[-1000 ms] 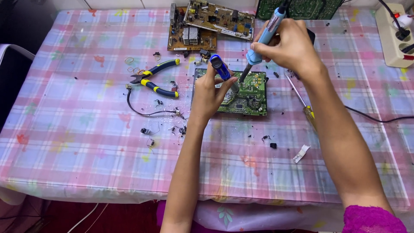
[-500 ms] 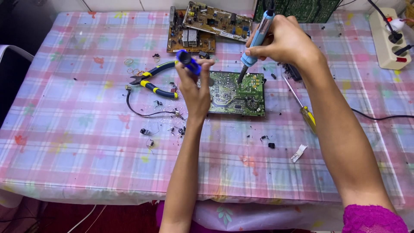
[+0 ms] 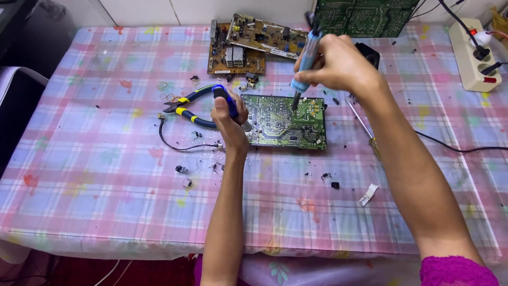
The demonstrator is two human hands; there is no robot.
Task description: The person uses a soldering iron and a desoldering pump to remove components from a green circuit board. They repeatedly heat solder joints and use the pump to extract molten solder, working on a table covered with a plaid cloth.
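1. Right now: right hand [image 3: 338,66] gripped around blue soldering iron [image 3: 304,63], tip down on green board [image 3: 286,121], upper right area.
2. Left hand [image 3: 228,117] clenched on blue-handled tool [image 3: 224,100] at board's left edge; its tip is hidden.
3. Board lies flat mid-table on plaid cloth [image 3: 95,175].
4. Pliers [image 3: 188,106] just left of left hand; brown boards [image 3: 248,45] behind; power strip [image 3: 471,55] far right.

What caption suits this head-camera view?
Right hand touches soldering iron to green circuit board; left hand grips blue-handled tool.
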